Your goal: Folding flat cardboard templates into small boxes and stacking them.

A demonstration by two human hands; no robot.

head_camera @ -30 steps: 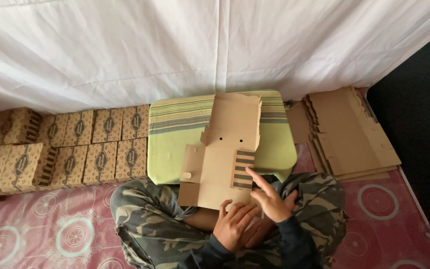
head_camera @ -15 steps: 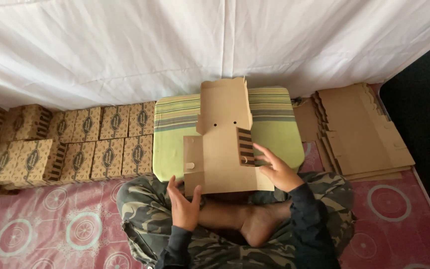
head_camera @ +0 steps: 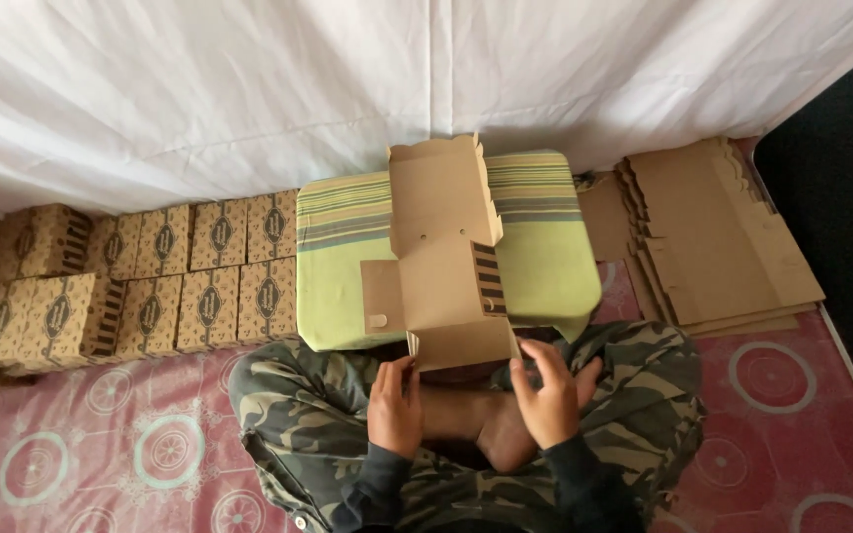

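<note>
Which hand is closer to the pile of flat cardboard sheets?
The right hand. It touches the near flap of the cardboard box, on the side toward the pile of flat cardboard sheets. The left hand holds the flap's other corner, farther away.

My sleeves [head_camera: 584, 489] run off the bottom edge; the folded boxes [head_camera: 12, 296] are cut off at left; the unfolded carton [head_camera: 446, 266] hides part of the striped cushion [head_camera: 545, 257].

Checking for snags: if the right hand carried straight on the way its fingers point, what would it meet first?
The right hand points up and away, at the near flap of the flat cardboard box blank; it would meet that flap first, probably already touching. Beyond lies the green striped cushion.
</note>
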